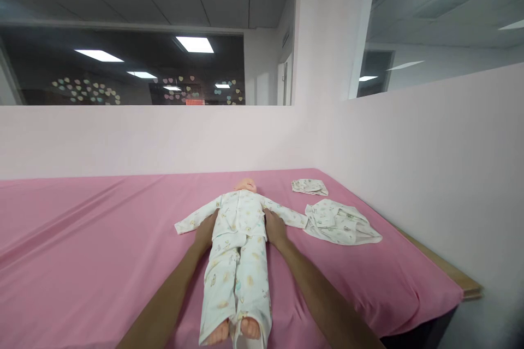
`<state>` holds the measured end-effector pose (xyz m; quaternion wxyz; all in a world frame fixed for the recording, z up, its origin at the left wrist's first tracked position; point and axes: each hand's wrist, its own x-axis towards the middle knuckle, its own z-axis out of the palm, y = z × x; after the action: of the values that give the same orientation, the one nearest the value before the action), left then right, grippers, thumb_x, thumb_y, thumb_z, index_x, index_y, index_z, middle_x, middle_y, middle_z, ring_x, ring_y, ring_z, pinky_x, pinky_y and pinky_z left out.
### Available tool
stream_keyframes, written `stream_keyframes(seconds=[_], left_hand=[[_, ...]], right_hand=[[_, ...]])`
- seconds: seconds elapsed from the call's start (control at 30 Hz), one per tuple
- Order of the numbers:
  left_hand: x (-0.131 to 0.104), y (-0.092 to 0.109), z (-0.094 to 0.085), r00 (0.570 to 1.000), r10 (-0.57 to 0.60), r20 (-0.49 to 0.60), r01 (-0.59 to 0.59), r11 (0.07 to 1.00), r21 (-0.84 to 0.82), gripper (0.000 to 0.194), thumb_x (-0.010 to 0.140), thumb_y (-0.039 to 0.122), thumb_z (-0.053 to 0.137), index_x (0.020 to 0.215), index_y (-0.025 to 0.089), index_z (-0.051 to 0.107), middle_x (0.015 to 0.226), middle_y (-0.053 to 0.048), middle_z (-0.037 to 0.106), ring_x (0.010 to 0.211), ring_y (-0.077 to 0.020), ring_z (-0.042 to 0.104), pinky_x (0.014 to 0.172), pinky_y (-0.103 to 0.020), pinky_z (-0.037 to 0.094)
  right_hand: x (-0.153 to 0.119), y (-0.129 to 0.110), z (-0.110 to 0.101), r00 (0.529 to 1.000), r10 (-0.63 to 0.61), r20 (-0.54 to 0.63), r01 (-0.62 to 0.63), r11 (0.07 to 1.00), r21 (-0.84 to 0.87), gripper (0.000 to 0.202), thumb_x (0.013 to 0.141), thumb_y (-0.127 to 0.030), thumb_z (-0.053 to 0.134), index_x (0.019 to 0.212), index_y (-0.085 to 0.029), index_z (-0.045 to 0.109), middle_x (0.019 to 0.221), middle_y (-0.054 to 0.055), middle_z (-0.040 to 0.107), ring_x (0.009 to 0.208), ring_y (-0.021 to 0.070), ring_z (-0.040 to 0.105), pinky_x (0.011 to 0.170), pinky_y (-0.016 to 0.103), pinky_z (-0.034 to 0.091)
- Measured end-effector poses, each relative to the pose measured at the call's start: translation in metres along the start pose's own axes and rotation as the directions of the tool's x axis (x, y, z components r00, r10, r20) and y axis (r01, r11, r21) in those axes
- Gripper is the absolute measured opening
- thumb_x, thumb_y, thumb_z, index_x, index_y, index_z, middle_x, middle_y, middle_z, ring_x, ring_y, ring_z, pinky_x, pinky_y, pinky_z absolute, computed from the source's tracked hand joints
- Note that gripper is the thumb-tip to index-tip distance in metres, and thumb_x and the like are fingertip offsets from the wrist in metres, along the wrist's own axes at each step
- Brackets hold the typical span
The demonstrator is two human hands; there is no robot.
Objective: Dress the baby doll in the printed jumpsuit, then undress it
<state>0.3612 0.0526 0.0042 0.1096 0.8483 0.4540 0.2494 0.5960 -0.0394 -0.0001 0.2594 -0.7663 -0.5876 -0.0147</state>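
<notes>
A baby doll (246, 184) lies on its back on the pink sheet, its head toward the wall and its bare feet toward me. It wears a white printed long-sleeved top (239, 212) and matching trousers (254, 267); both sleeves spread outward. My left hand (207, 229) grips the left side of the torso just below the sleeve, its fingertips hidden behind the doll. On the opposite side, my right hand (275, 227) holds the torso under the other sleeve, thumb at the top's edge and fingers partly hidden.
A loosely spread white printed garment (341, 223) lies to the right, touching the doll's cuff. Behind it sits a folded printed cloth (310, 187). The pink sheet (102, 251) covers the table, whose wooden edge (470, 287) shows at right. Pale walls with windows enclose the back and right.
</notes>
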Motion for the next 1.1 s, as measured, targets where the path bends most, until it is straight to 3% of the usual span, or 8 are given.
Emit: stream_keyframes(seconds=[0.53, 1.1], left_hand=[[-0.0016, 0.0009, -0.0008, 0.999, 0.035, -0.029, -0.035, 0.999, -0.002, 0.055, 0.092, 0.036, 0.048, 0.144, 0.018, 0.046, 0.125, -0.014, 0.067, 0.117, -0.0359, 0.06, 0.086, -0.041, 0.05], [0.0018, 0.0001, -0.0009, 1.0, 0.006, -0.01, -0.006, 1.0, -0.005, 0.032, 0.092, 0.033, 0.048, 0.119, 0.023, 0.063, 0.12, -0.008, 0.071, 0.105, -0.0284, 0.065, 0.081, -0.033, 0.047]], right_hand=[[0.0011, 0.0006, 0.0006, 1.0, 0.002, -0.004, -0.002, 1.0, 0.009, 0.034, 0.096, -0.019, 0.037, 0.124, -0.02, 0.058, 0.116, 0.009, 0.067, 0.106, 0.0247, 0.059, 0.083, 0.033, 0.038], [0.001, -0.0004, -0.0001, 1.0, 0.003, -0.015, -0.003, 1.0, -0.015, 0.03, 0.097, -0.02, 0.039, 0.116, -0.021, 0.062, 0.114, 0.01, 0.068, 0.104, 0.0249, 0.06, 0.082, 0.032, 0.039]])
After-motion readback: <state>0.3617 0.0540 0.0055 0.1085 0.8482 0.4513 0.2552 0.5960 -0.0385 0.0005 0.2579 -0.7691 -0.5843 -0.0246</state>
